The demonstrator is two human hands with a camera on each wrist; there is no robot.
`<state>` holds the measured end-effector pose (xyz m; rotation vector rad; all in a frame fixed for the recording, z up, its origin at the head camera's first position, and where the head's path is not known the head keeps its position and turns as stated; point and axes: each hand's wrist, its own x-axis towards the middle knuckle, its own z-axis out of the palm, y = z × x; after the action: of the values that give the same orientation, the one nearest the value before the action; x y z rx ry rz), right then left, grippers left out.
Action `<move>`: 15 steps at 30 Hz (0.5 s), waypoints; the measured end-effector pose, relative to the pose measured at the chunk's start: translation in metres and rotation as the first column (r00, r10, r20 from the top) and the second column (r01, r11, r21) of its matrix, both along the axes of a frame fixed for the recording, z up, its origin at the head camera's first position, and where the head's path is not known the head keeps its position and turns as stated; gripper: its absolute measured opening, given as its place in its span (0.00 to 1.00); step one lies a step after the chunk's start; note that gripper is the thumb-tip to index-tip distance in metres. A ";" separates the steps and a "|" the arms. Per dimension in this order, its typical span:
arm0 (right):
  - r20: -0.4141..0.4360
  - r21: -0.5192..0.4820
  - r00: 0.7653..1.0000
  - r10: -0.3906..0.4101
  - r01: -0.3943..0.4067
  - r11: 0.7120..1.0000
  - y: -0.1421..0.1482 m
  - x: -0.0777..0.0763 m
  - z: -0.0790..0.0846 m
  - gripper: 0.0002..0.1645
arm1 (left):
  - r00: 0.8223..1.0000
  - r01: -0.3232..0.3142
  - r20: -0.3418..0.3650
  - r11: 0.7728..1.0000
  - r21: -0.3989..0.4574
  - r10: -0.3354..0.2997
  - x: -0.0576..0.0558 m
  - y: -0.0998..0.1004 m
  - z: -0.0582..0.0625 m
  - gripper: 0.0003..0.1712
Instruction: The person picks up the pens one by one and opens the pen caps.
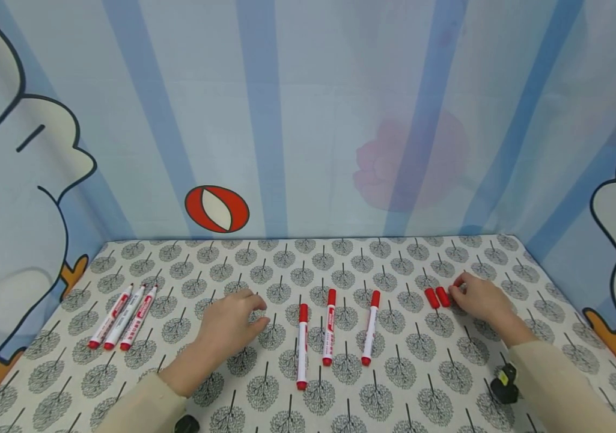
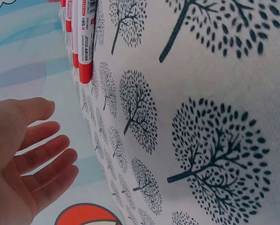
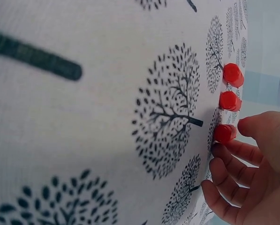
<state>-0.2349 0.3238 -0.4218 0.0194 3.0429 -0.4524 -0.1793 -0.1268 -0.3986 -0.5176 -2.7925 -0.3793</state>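
Note:
On the right of the table, my right hand point(image 1: 479, 296) pinches a red marker cap point(image 3: 225, 133) between thumb and fingers; the head view hides this cap behind the hand. Beside it lie two more red caps, one point(image 1: 442, 296) close to my fingers and another point(image 1: 431, 299) just left of it. My left hand point(image 1: 230, 319) hovers above the cloth with loosely bent fingers and nothing in them. To its right are three red-capped whiteboard markers, the left one point(image 1: 302, 346), the middle one point(image 1: 329, 328) and the right one point(image 1: 371, 328), spaced apart.
Three uncapped whiteboard markers point(image 1: 124, 317) lie side by side at the left, their narrow tips pointing away. A white cloth point(image 1: 264, 409) printed with dark trees covers the table. Behind it hangs a blue striped backdrop point(image 1: 318, 120) with cartoon figures.

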 end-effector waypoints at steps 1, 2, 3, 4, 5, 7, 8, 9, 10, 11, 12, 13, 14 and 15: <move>0.003 0.000 1.000 0.000 0.000 1.000 0.000 0.000 0.001 0.18 | 1.000 0.000 0.004 1.000 -0.003 0.000 0.000 0.001 0.000 0.10; 0.006 0.001 1.000 -0.002 0.002 1.000 0.000 0.001 0.001 0.18 | 1.000 0.001 0.009 1.000 0.000 -0.001 0.000 0.001 0.000 0.10; 0.008 0.001 1.000 -0.003 0.003 1.000 0.000 0.001 0.002 0.19 | 1.000 0.002 0.006 1.000 0.002 -0.002 0.000 0.002 0.000 0.10; 0.012 -0.003 1.000 -0.002 0.002 1.000 0.001 0.001 0.002 0.19 | 1.000 0.004 0.002 1.000 0.001 -0.004 0.000 0.003 0.000 0.10; 0.010 -0.006 1.000 -0.001 0.001 1.000 0.001 0.002 0.003 0.19 | 1.000 0.005 -0.003 1.000 0.000 -0.005 0.000 0.004 0.000 0.10; -0.002 -0.009 1.000 0.002 -0.002 1.000 0.001 0.003 0.004 0.19 | 1.000 0.010 -0.009 1.000 0.004 -0.010 0.001 0.006 0.001 0.10; -0.011 -0.010 1.000 0.004 -0.004 1.000 0.001 0.003 0.005 0.19 | 1.000 0.014 -0.011 1.000 0.007 -0.014 0.001 0.007 0.001 0.10; -0.018 -0.013 1.000 0.006 -0.006 1.000 0.001 0.003 0.005 0.19 | 1.000 0.017 -0.013 1.000 0.005 -0.017 0.001 0.008 0.001 0.10; -0.029 -0.016 1.000 0.009 -0.009 1.000 0.001 0.003 0.006 0.20 | 1.000 0.018 -0.009 1.000 0.003 -0.018 0.001 0.008 0.001 0.11; -0.042 -0.019 0.999 0.013 -0.013 1.000 0.001 0.003 0.006 0.20 | 1.000 0.019 -0.002 1.000 0.008 -0.019 0.002 0.009 0.001 0.11; -0.054 -0.022 0.998 0.017 -0.018 1.000 0.001 0.003 0.006 0.20 | 1.000 0.022 0.003 1.000 0.012 -0.022 0.002 0.010 0.001 0.11; -0.068 -0.025 0.997 0.021 -0.022 0.999 0.001 0.003 0.007 0.20 | 1.000 0.023 0.008 1.000 0.017 -0.023 0.002 0.011 0.002 0.11; -0.081 -0.027 0.996 0.027 -0.029 0.999 0.000 0.002 0.007 0.20 | 1.000 0.025 0.013 0.999 0.021 -0.025 0.003 0.012 0.002 0.11; -0.097 -0.025 0.995 0.034 -0.037 0.999 0.000 0.002 0.007 0.20 | 0.999 0.028 0.015 0.999 0.025 -0.028 0.003 0.013 0.002 0.11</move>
<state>-0.2325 0.3236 -0.4144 -0.0595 3.1255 -0.5056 -0.1763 -0.1140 -0.3971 -0.5510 -2.7945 -0.4251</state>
